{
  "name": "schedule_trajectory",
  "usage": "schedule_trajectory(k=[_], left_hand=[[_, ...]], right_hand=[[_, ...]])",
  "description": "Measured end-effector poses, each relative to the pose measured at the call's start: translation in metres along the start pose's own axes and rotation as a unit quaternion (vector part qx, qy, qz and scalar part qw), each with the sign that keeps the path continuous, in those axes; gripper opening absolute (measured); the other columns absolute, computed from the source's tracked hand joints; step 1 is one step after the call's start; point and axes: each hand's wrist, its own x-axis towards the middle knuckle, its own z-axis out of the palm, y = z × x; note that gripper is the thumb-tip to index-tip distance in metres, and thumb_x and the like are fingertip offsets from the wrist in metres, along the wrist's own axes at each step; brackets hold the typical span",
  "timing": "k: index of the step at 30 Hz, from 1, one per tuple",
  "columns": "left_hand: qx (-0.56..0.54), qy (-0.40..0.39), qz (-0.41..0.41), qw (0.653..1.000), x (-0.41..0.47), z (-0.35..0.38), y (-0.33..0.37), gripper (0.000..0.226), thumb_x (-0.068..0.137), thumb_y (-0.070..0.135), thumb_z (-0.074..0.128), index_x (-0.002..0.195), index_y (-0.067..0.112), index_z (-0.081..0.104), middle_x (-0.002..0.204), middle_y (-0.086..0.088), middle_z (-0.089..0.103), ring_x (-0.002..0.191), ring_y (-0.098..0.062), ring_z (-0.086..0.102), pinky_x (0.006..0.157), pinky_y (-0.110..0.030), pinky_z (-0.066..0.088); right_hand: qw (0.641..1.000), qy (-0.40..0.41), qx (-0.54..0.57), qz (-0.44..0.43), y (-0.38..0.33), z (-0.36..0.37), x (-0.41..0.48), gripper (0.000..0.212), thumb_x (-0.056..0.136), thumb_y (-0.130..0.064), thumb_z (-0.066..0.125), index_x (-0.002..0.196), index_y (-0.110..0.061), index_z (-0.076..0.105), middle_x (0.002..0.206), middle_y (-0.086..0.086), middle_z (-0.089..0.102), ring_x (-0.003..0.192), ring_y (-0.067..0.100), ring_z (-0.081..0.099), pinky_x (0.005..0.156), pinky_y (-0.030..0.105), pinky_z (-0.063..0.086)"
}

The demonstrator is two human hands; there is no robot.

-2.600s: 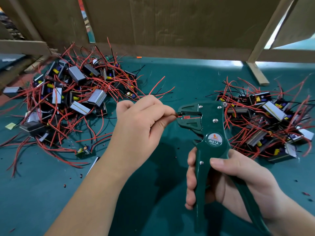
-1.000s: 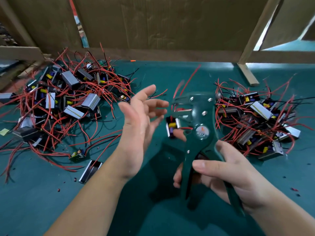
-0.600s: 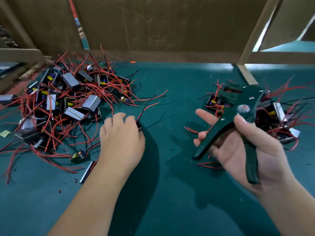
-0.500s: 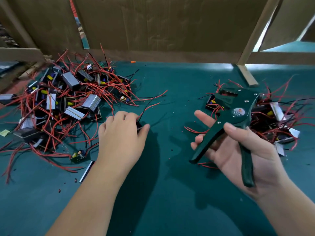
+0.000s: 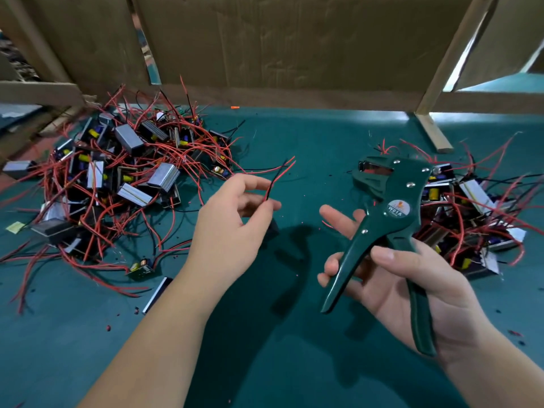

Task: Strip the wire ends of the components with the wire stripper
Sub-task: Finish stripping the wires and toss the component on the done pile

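Observation:
My left hand is lifted over the middle of the green mat and pinches a red and a black wire of a small dark component that hangs mostly hidden behind my palm. The wire ends point up and right. My right hand grips the green wire stripper by its handles, which are spread apart. Its jaws face left, a hand's width from the wire ends.
A large heap of components with red and black wires lies at the left. A second heap lies at the right behind the stripper. A cardboard wall and wooden posts close the back. Bits of red insulation dot the green mat.
My left hand has picked a component out of the left heap's edge and raised it by its wires. My right hand has swung the stripper back toward the centre, jaws upright.

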Motion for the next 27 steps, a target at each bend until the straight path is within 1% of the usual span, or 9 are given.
schedule_trajectory(k=[2, 5, 9, 13, 17, 20, 22, 24, 27], left_hand=[[-0.063, 0.006, -0.001, 0.998, -0.001, -0.001, 0.003, 0.018, 0.093, 0.015, 0.060, 0.099, 0.032, 0.058, 0.079, 0.010, 0.074, 0.074, -0.004, 0.069, 0.064, -0.016, 0.050], [-0.120, 0.009, -0.005, 0.993, -0.002, -0.002, 0.004, 0.011, 0.094, 0.019, 0.059, 0.094, 0.030, 0.061, 0.074, 0.004, 0.073, 0.073, -0.005, 0.069, 0.066, -0.021, 0.053], [-0.161, 0.000, -0.011, 0.987, -0.001, 0.000, 0.008, 0.016, 0.093, 0.009, 0.059, 0.083, 0.021, 0.064, 0.064, 0.006, 0.068, 0.062, -0.004, 0.064, 0.062, -0.015, 0.050], [-0.187, -0.006, -0.026, 0.982, -0.003, 0.003, 0.011, 0.019, 0.092, 0.009, 0.059, 0.078, 0.021, 0.064, 0.056, 0.013, 0.054, 0.051, -0.002, 0.046, 0.051, -0.015, 0.047], [-0.199, -0.021, -0.027, 0.979, -0.004, 0.002, 0.015, 0.013, 0.089, 0.014, 0.065, 0.077, 0.020, 0.068, 0.062, -0.006, 0.039, 0.048, -0.008, 0.037, 0.044, -0.021, 0.038], [-0.188, -0.025, -0.010, 0.982, -0.005, 0.002, 0.016, 0.002, 0.082, 0.023, 0.072, 0.080, 0.022, 0.073, 0.057, -0.005, 0.033, 0.050, -0.014, 0.028, 0.047, -0.035, 0.030], [-0.188, -0.024, -0.004, 0.982, -0.006, 0.003, 0.017, 0.004, 0.078, 0.027, 0.072, 0.080, 0.026, 0.074, 0.051, -0.002, 0.031, 0.049, -0.021, 0.024, 0.045, -0.042, 0.024], [-0.191, -0.023, 0.002, 0.981, -0.007, 0.002, 0.019, 0.004, 0.076, 0.029, 0.071, 0.078, 0.028, 0.075, 0.049, -0.003, 0.033, 0.048, -0.025, 0.021, 0.045, -0.041, 0.020], [-0.189, -0.028, 0.015, 0.982, -0.006, -0.002, 0.022, 0.004, 0.074, 0.029, 0.073, 0.077, 0.029, 0.076, 0.052, -0.015, 0.034, 0.051, -0.037, 0.019, 0.048, -0.039, 0.017]], right_hand=[[1.000, 0.006, 0.001, 0.013, 0.003, 0.001, 0.000, 0.053, 0.052, -0.016, 0.089, 0.101, -0.007, 0.069, 0.132, 0.018, 0.057, 0.073, 0.032, 0.065, 0.072, 0.048, 0.055], [0.999, 0.009, 0.012, 0.052, 0.004, 0.001, 0.000, 0.082, 0.050, -0.014, 0.089, 0.121, 0.002, 0.050, 0.130, 0.021, 0.057, 0.071, 0.035, 0.065, 0.070, 0.051, 0.054], [0.994, -0.025, 0.018, 0.100, 0.006, 0.003, -0.002, 0.062, 0.056, -0.012, 0.086, 0.110, 0.001, 0.060, 0.121, 0.034, 0.057, 0.072, 0.040, 0.063, 0.070, 0.054, 0.052], [0.991, -0.041, 0.022, 0.125, 0.009, 0.003, -0.002, 0.054, 0.058, -0.011, 0.084, 0.106, -0.002, 0.061, 0.103, 0.037, 0.060, 0.073, 0.042, 0.061, 0.072, 0.056, 0.050], [0.987, -0.063, 0.018, 0.145, 0.008, 0.004, -0.003, 0.050, 0.062, -0.011, 0.082, 0.106, -0.001, 0.061, 0.089, 0.032, 0.060, 0.073, 0.042, 0.060, 0.072, 0.055, 0.050], [0.987, -0.070, 0.017, 0.147, 0.008, 0.005, -0.003, 0.049, 0.062, -0.011, 0.082, 0.105, 0.001, 0.061, 0.088, 0.031, 0.060, 0.074, 0.042, 0.060, 0.072, 0.055, 0.050], [0.987, -0.075, 0.007, 0.141, 0.008, 0.004, -0.004, 0.046, 0.064, -0.011, 0.081, 0.104, 0.001, 0.062, 0.088, 0.030, 0.060, 0.074, 0.042, 0.060, 0.072, 0.056, 0.050], [0.987, -0.084, 0.005, 0.134, 0.008, 0.004, -0.004, 0.041, 0.068, -0.010, 0.079, 0.104, 0.000, 0.061, 0.088, 0.030, 0.059, 0.074, 0.042, 0.060, 0.073, 0.056, 0.049], [0.988, -0.088, -0.008, 0.127, 0.009, 0.002, -0.005, 0.035, 0.072, -0.010, 0.076, 0.103, -0.002, 0.061, 0.085, 0.028, 0.060, 0.073, 0.041, 0.060, 0.073, 0.054, 0.049]])
